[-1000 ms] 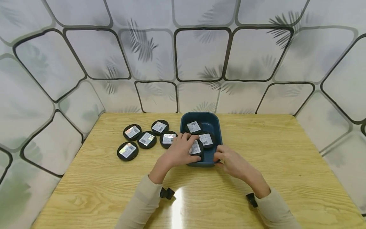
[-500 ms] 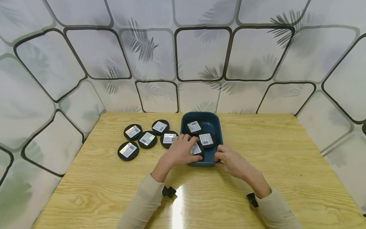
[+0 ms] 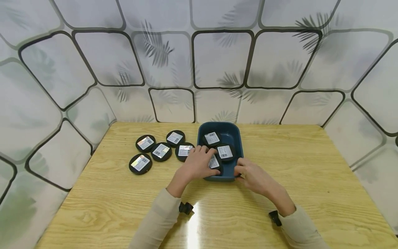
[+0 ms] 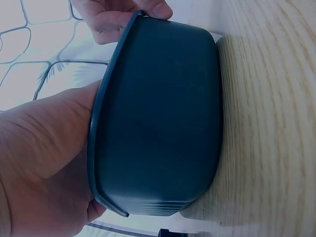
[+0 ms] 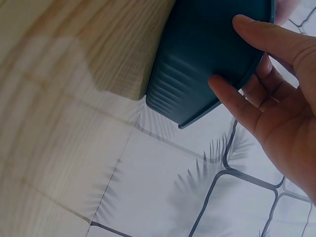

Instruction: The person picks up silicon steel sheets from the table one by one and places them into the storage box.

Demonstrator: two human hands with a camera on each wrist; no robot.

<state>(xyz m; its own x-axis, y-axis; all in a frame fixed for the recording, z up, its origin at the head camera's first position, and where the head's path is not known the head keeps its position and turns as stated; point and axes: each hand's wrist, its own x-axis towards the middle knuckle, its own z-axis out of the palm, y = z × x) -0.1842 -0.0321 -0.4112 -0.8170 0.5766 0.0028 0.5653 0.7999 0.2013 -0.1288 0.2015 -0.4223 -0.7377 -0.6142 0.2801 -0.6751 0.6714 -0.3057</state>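
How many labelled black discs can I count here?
8 discs: five on the table left of the blue bin, three inside it, the nearest partly covered by the left hand. More could be hidden beneath.

A person wears long sleeves in plain pale beige, softly creased along the forearm. At the cuff of the left sleeve [image 3: 158, 218], a small, angular black block [image 3: 186, 208] sits on the inner side; a bare left hand [image 3: 197, 164] extends beyond that cuff. Well to the right of the left sleeve, the matching right sleeve [image 3: 303, 226] bears a dark fitting [image 3: 275, 218] beside a bare right hand [image 3: 253, 174].
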